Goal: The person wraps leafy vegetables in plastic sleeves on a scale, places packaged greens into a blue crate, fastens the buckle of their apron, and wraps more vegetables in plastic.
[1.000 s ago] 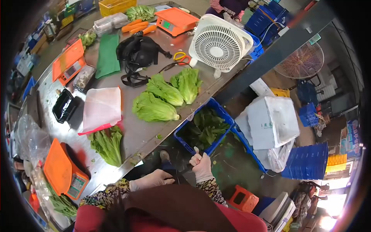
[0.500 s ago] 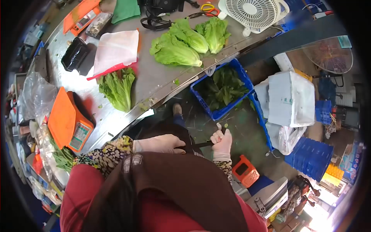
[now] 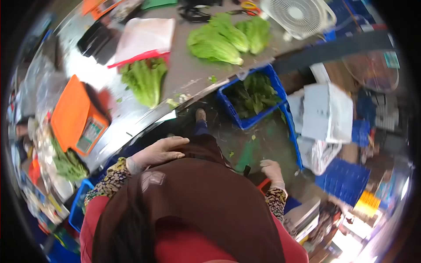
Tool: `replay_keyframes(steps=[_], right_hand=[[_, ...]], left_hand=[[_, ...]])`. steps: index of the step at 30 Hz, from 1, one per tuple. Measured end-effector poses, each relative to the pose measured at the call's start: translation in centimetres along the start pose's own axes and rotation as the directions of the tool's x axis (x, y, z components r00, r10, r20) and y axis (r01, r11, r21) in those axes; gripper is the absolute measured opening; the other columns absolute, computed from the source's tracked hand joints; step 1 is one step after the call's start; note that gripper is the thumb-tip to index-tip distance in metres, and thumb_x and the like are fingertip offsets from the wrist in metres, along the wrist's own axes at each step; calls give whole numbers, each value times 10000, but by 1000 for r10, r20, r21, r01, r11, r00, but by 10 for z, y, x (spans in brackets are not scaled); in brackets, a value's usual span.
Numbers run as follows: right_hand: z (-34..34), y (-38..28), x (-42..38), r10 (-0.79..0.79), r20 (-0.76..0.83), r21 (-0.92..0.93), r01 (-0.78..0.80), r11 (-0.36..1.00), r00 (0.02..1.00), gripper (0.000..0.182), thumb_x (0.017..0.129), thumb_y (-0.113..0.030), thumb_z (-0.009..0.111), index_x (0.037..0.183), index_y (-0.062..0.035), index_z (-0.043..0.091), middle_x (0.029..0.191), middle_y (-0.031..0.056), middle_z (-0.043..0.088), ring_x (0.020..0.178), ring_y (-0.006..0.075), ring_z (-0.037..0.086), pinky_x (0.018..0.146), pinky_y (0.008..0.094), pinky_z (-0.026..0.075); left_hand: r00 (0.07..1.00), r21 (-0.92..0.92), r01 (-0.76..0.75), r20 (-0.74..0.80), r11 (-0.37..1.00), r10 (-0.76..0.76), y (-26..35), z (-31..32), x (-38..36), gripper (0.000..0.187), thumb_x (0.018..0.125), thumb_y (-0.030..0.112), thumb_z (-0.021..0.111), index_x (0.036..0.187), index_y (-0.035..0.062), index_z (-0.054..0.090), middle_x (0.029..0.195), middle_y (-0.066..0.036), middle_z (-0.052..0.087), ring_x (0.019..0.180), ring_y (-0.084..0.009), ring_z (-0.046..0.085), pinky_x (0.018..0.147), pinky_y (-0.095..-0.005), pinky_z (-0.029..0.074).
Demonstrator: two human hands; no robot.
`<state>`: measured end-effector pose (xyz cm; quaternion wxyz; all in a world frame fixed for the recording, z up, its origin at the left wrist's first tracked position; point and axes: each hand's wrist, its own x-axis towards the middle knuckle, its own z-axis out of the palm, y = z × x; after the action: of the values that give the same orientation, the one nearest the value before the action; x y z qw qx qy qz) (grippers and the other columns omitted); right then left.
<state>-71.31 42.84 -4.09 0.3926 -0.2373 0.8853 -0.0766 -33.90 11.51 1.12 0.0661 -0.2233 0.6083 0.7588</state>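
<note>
My left hand (image 3: 161,151), in a pale thin glove, lies on the front of the brown apron (image 3: 206,193). Its fingers are stretched out, with the thumb apart and nothing held. Also gloved, my right hand (image 3: 272,171) hangs beside the apron's right edge, its fingers blurred. A short dark strap end (image 3: 247,170) sticks out from the apron, a small gap left of the right fingertips. Ahead on the metal table (image 3: 184,83), lettuce heads (image 3: 215,46) lie in a group, and one more lettuce (image 3: 147,83) pokes out of a white, red-edged bag (image 3: 145,41).
An orange scale (image 3: 72,114) stands on the table's left, near a black basket (image 3: 96,41). At the back is a white fan (image 3: 299,17). A blue crate (image 3: 237,116) of dark leaves stands by the table edge, with white foam boxes (image 3: 326,109) to its right.
My right hand has let go of the dark strap and moved down and right. My left hand has shifted left and up, its fingers now spread on the apron. The view has tilted slightly.
</note>
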Motion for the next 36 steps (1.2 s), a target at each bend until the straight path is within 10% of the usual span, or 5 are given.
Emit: replay_keyframes(steps=[6, 23, 26, 28, 36], right_hand=[[-7, -144, 54, -327, -156, 526, 359, 771, 932, 214, 851, -58, 612, 1037, 27, 672, 932, 41, 683, 819, 83, 595, 736, 221, 472], [40, -484, 119, -1000, -2, -98, 995, -18, -19, 614, 719, 29, 699, 1295, -11, 490, 1220, 150, 575, 1128, 297, 536, 993, 346, 405], [84, -531, 171, -996, -4, -241, 967, -85, -89, 541, 724, -62, 718, 1232, 9, 546, 1132, 175, 622, 1065, 272, 579, 950, 345, 434], [99, -561, 187, -896, 281, -119, 939, 323, 344, 343, 746, -82, 699, 1060, 41, 635, 912, 161, 677, 850, 211, 613, 815, 353, 478], [123, -619, -17, -876, -318, 91, 908, -410, -363, 194, 846, -1, 637, 1035, 41, 642, 891, 100, 655, 789, 192, 609, 731, 310, 497]], left_hand=[[927, -193, -79, -374, 978, 1, -18, 19, -17, 425, 959, 209, 560, 1328, 11, 489, 1180, -79, 592, 1091, -144, 529, 962, -273, 413], [97, -25, -246, -995, 969, -1, -40, 31, -35, 398, 948, 198, 517, 1270, -36, 520, 1187, -186, 616, 1120, -247, 573, 966, -321, 428], [24, -47, -286, -999, 957, -42, -53, 39, -39, 417, 940, 191, 516, 1288, -38, 498, 1234, -198, 584, 1158, -264, 552, 981, -343, 423], [-48, -66, -238, -996, 969, -79, -48, 38, -60, 407, 943, 190, 526, 1282, -35, 503, 1248, -180, 575, 1171, -247, 538, 994, -330, 413], [-510, 30, -351, -844, 936, -164, -89, -36, -215, 322, 933, 146, 553, 1234, 36, 580, 1115, -42, 640, 983, -130, 598, 877, -265, 470]])
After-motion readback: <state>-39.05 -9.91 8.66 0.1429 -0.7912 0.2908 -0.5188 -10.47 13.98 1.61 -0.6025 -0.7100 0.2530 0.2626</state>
